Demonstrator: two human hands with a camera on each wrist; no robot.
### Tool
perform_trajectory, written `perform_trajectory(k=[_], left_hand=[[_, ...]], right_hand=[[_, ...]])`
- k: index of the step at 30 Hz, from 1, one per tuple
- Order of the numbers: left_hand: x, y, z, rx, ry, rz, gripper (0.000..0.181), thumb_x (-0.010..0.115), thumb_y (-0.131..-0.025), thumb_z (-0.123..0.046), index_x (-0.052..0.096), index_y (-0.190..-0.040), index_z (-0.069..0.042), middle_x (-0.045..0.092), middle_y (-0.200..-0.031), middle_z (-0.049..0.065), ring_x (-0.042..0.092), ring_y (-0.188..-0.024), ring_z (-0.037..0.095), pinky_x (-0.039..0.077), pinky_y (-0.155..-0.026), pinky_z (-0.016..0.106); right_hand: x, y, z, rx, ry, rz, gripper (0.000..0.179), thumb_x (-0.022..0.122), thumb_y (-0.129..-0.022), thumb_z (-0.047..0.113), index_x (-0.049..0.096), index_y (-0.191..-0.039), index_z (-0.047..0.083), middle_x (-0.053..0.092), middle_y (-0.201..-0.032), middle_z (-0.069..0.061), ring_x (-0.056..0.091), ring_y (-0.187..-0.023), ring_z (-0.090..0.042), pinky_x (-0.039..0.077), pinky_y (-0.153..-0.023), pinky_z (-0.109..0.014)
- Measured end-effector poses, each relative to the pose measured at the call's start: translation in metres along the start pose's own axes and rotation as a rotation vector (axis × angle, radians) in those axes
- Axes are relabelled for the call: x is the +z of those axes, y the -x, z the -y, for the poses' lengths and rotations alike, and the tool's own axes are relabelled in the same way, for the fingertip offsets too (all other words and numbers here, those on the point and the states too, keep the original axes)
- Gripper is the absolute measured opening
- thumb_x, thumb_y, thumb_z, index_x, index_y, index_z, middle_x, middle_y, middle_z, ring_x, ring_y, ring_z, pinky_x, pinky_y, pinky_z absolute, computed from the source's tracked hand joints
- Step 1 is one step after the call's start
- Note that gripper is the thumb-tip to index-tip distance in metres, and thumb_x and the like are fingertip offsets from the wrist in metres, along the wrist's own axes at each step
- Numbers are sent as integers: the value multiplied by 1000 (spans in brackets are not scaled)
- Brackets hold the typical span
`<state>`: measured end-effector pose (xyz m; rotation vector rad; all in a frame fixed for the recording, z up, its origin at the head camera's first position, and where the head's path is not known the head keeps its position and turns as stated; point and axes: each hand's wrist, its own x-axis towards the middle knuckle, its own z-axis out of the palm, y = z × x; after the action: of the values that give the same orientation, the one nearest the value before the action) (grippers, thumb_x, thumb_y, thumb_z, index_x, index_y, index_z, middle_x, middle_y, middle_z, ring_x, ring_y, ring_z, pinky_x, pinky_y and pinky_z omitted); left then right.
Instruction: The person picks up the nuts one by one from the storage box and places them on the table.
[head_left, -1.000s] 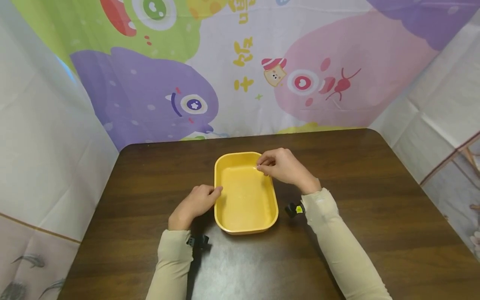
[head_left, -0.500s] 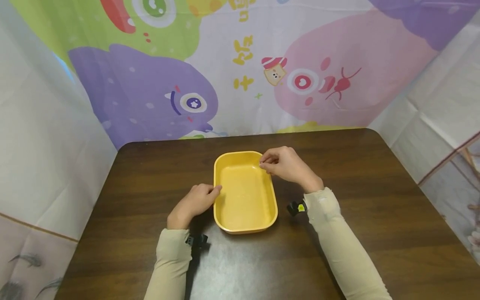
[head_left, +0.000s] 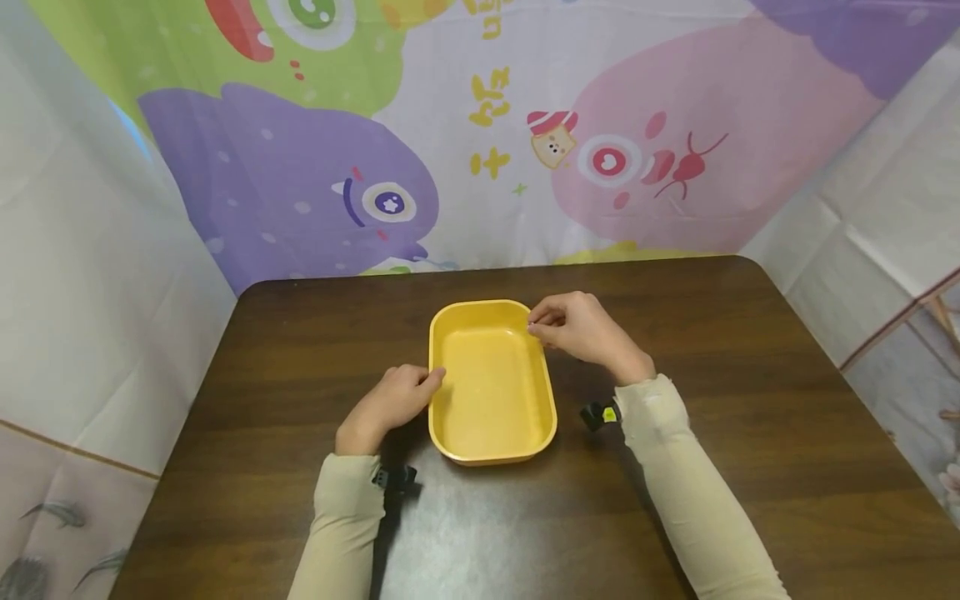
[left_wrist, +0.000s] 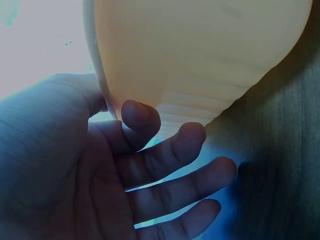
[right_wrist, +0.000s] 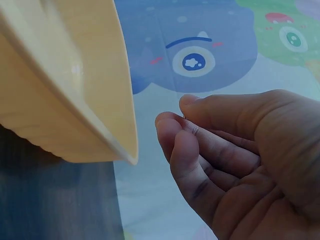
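A yellow plastic tray (head_left: 491, 392) with deep walls and rounded corners sits on the table; no contents show inside it. My left hand (head_left: 390, 402) grips its left rim, the thumb hooked over the edge. In the left wrist view, the fingers (left_wrist: 190, 137) curl below the tray's outer wall (left_wrist: 200, 55). Beside the far right corner, my right hand (head_left: 581, 329) is raised with thumb and index fingertips pinched together. A tiny speck (right_wrist: 185, 118) shows between them in the right wrist view, too small to identify. There, the hand is apart from the tray's rim.
The dark wooden table (head_left: 480, 533) extends on all sides of the tray. A cartoon-printed cloth (head_left: 480, 208) hangs behind its far edge, with pale cloths (head_left: 90, 250) at the sides. A small black camera (head_left: 596, 415) is strapped below the right wrist.
My right hand has drifted slightly right, from over the tray's far right corner to just at its outer side, fingertips still pinched. The left hand and tray have stayed put.
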<state>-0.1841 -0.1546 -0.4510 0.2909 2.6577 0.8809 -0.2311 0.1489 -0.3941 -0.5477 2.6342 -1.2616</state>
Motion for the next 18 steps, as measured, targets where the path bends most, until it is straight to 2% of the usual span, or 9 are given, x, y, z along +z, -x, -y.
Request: perform_trajectory(k=[5, 9, 12, 18], left_hand=[[0, 0, 0, 9, -13, -10, 46, 44, -107, -41, 62, -79, -10, 44, -68, 1, 47, -64, 17, 38, -63, 30], [0, -1, 1, 11, -14, -11, 46, 43, -107, -41, 62, -79, -11, 44, -68, 1, 47, -64, 17, 38, -64, 30], [0, -1, 1, 11, -9, -9, 45, 43, -107, -41, 62, -79, -11, 44, -68, 1, 47, -64, 17, 38, -64, 30], [0, 0, 1, 6, -2, -5, 47, 43, -107, -43, 62, -79, -11, 44, -67, 1, 46, -63, 17, 38, -63, 30]], right_hand=[[-3, 1, -1, 1, 21, -8, 17, 72, -97, 16, 74, -107, 3, 76, -98, -15, 75, -84, -35, 62, -70, -38], [-4, 3, -4, 3, 56, -15, 16, 72, -97, 18, 75, -106, 5, 76, -96, -11, 73, -78, -28, 58, -65, -32], [-4, 4, -6, 3, 67, -24, 15, 72, -97, 18, 75, -105, 6, 76, -94, -10, 71, -75, -25, 56, -61, -31], [-8, 9, -9, 16, 23, -38, 15, 71, -97, 18, 75, -105, 6, 77, -97, -16, 74, -78, -32, 57, -61, -32]])
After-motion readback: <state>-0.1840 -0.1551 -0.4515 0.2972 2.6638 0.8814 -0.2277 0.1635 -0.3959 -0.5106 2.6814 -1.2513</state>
